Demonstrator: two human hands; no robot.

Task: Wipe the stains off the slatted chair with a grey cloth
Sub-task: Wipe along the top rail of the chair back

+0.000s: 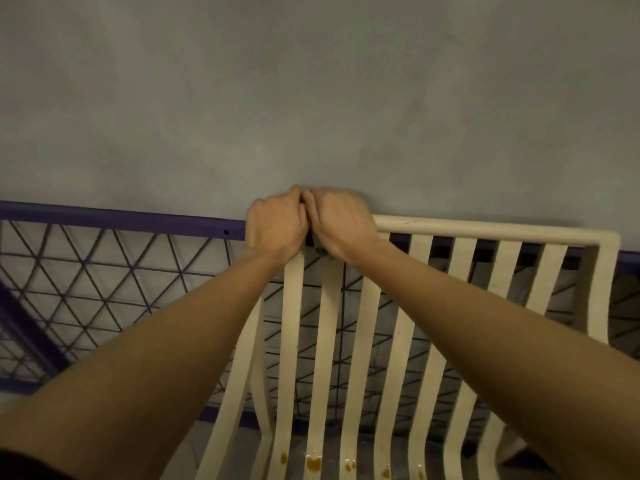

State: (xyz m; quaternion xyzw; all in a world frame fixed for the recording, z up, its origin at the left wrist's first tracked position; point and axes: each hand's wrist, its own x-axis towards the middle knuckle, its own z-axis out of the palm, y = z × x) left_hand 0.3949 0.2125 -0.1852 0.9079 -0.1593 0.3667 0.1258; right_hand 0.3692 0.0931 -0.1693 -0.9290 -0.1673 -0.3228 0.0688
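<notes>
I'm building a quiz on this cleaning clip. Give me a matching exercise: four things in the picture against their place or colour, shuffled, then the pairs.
Things
1. stains
2. left hand and right hand
3. purple bar
4. wall

Places or colours
A. plain grey, behind everything
B. gripping at the top rail, grey cloth between them
C. brownish, low on the slats
D. at the left, above wire mesh

Pairs: 1-C, 2-B, 3-D, 4-A

Bare forearms [156, 358]; a dark sleeve [24, 467] on the left.
</notes>
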